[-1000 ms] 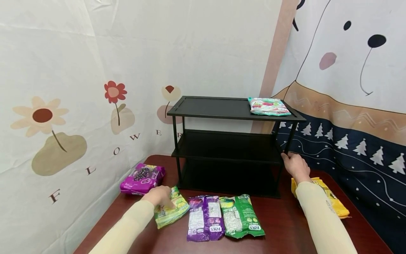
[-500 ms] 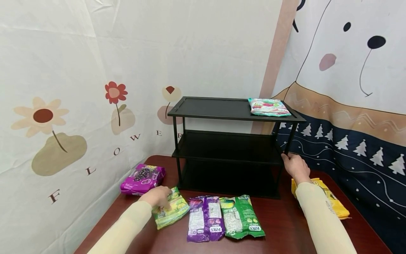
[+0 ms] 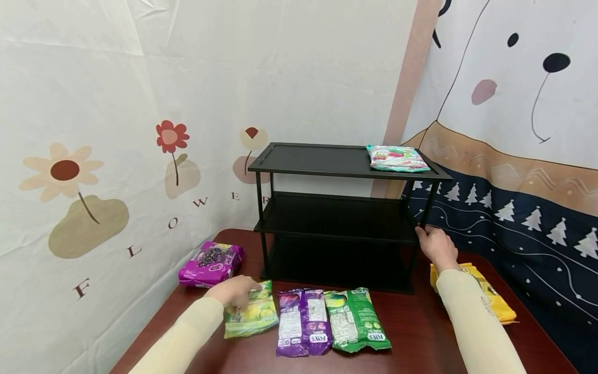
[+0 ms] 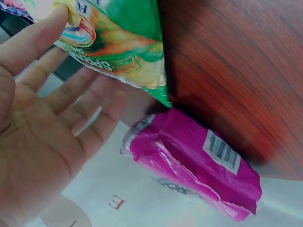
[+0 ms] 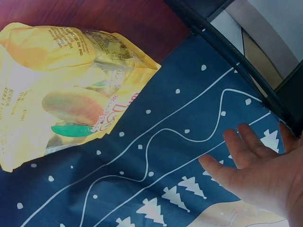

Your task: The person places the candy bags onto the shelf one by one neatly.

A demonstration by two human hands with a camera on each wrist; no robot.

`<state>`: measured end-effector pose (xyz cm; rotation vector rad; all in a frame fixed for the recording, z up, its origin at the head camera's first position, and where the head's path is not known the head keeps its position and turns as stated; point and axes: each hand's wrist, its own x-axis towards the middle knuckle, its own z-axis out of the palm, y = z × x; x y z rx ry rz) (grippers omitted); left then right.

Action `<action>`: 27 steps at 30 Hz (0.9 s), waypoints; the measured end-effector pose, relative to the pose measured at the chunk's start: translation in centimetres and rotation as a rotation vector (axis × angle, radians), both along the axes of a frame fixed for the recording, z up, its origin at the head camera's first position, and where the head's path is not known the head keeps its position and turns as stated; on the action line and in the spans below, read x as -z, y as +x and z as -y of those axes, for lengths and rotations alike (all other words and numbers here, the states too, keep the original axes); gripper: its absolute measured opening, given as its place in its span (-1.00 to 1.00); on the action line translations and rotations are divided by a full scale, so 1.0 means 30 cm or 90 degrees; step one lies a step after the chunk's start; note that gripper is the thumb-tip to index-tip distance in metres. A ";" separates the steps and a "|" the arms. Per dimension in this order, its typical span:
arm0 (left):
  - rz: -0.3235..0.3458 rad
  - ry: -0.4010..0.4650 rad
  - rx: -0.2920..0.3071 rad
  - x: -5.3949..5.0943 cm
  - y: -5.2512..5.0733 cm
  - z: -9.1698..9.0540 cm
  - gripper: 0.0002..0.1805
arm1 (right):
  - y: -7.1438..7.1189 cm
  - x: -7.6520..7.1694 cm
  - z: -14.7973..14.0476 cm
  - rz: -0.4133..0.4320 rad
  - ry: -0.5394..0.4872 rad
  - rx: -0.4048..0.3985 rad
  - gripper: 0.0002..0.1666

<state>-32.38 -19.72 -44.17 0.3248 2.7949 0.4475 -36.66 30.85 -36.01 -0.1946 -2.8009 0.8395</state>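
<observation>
In the head view, my left hand [image 3: 235,292] is over a green-and-yellow candy bag [image 3: 261,314] at the table's left. The left wrist view shows the thumb on the bag's [image 4: 128,42] edge, with index fingertip hidden behind it and the other fingers extended. A magenta candy bag [image 3: 212,265] with a grape picture lies just beyond this hand. My right hand [image 3: 437,246] holds the right front post of a black three-tier rack [image 3: 317,158], by the middle shelf. In the right wrist view, several fingers of this hand [image 5: 265,175] spread loosely; the thumb is hidden.
A purple candy bag [image 3: 303,322] and a green candy bag [image 3: 357,319] lie side by side before the rack. Beyond the right forearm is a yellow candy bag [image 3: 490,296]. One teal-and-white bag [image 3: 397,158] sits on the top shelf. Printed cloth [image 3: 117,78] hangs behind the table.
The green-and-yellow bag has turned on the table, its far corner swinging right, and my left hand has shifted slightly over it. My right hand stays at the rack post.
</observation>
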 end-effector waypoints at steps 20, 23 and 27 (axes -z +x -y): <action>-0.122 0.029 -0.015 0.026 -0.014 0.054 -0.55 | -0.007 0.008 0.003 -0.002 -0.004 0.005 -0.30; -0.111 0.000 -0.051 0.015 -0.003 0.077 -0.52 | -0.006 0.007 0.002 -0.001 -0.007 0.006 -0.30; -0.083 -0.033 -0.085 0.007 0.016 0.098 -0.58 | -0.004 0.006 -0.001 -0.001 -0.006 0.007 -0.29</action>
